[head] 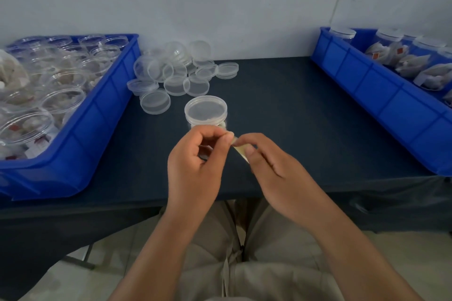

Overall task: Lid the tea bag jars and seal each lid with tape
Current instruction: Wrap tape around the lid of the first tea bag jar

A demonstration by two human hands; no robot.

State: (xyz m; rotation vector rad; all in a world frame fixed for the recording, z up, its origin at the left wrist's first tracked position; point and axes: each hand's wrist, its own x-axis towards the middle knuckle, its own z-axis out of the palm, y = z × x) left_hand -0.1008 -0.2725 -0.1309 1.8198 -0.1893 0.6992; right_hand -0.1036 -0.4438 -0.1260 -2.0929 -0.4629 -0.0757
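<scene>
From my remote seat I see both hands raised just above the near edge of the dark navy tabletop [281, 110]. My left hand [195, 166] is curled, thumb and forefinger pinching one end of a strip of pale yellowish translucent tape [241, 152]. My right hand [276, 168] pinches the other end between thumb and forefinger, its other fingers loosely bent.

Just beyond the fingertips, the clear round plastic jar [206, 117] stands upright on the tabletop with its clear lid [205, 107] on. The tape's far end is very near the jar wall, but I cannot tell whether they touch.

A heap of loose clear round lids [176, 76] lies behind the jar to the left. The blue plastic bin at left [97, 115] holds open jars of tea bags [61, 98]. The blue plastic bin at right [367, 80] holds lidded jars [389, 36].
</scene>
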